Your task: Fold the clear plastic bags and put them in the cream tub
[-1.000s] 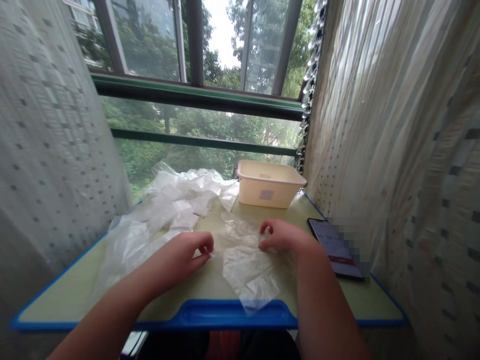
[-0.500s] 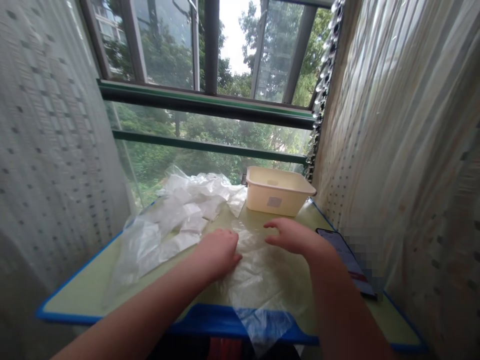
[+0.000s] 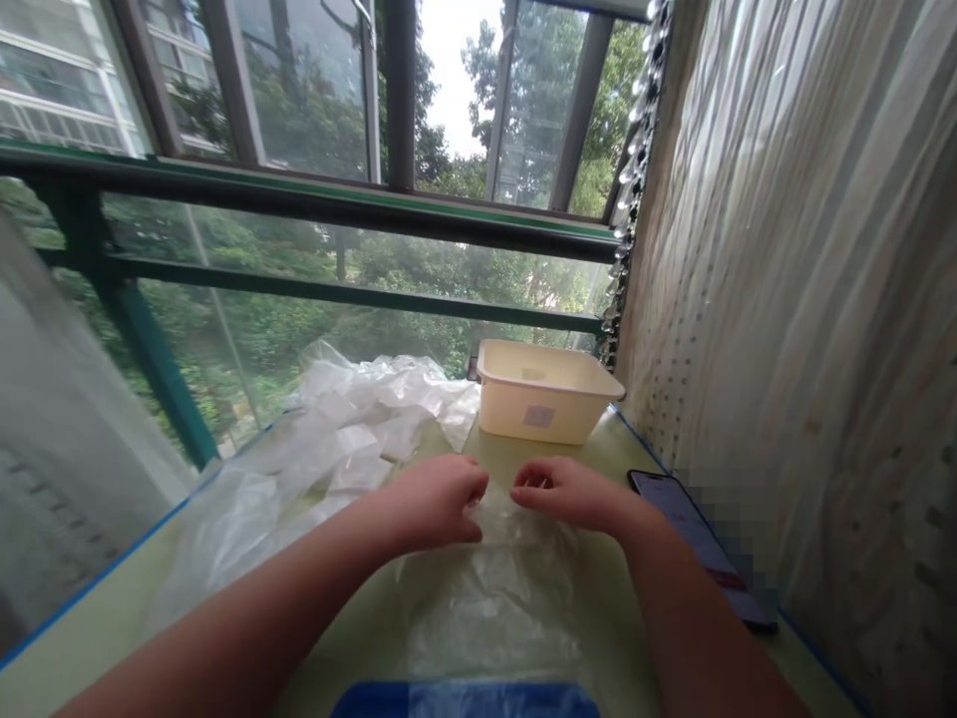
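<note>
A clear plastic bag (image 3: 489, 598) lies flat on the pale green table (image 3: 299, 658) in front of me. My left hand (image 3: 434, 504) rests curled on the bag's far edge, fingers pinched on the film. My right hand (image 3: 572, 491) sits close beside it, fingers also curled and pinching the same far edge. The two hands are almost touching at the bag's top middle.
A heap of clear plastic bags (image 3: 351, 429) covers the table's left and back. A cream plastic tub (image 3: 545, 391) stands at the back right. A phone (image 3: 699, 534) lies at the right edge by the curtain (image 3: 807, 299). A window rail (image 3: 314, 199) runs behind.
Both hands have come together at the bag's far edge and closed on it; half a second ago the right hand's fingers were spread. The view has tilted left and closer.
</note>
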Tool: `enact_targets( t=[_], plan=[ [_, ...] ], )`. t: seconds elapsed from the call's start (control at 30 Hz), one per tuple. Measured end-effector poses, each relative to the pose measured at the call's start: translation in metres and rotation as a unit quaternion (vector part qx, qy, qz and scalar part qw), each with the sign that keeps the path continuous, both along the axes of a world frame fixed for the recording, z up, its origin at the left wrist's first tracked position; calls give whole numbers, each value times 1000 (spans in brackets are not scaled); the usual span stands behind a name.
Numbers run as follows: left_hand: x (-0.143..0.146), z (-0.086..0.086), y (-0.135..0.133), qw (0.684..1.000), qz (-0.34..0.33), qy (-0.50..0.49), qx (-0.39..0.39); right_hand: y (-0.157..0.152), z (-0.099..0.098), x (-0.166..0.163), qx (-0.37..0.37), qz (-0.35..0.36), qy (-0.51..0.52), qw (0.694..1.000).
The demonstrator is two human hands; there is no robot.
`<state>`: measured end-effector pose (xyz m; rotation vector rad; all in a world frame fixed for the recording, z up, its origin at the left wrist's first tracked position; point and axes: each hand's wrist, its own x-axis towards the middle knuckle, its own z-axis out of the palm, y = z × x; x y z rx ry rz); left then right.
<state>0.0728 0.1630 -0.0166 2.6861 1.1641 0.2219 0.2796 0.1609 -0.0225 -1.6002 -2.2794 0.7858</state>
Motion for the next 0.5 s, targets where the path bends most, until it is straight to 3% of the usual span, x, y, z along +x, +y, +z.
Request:
enact_targets(
  t=[0.27,0.5],
  plan=[
    [-9,-22,5,992,15,-123,-31,0,-3,-1,-54,12,11,998],
    [-13,-22,11,974,25,-181,-138,2,-1,-1,-104,-30,153,982]
  ],
)
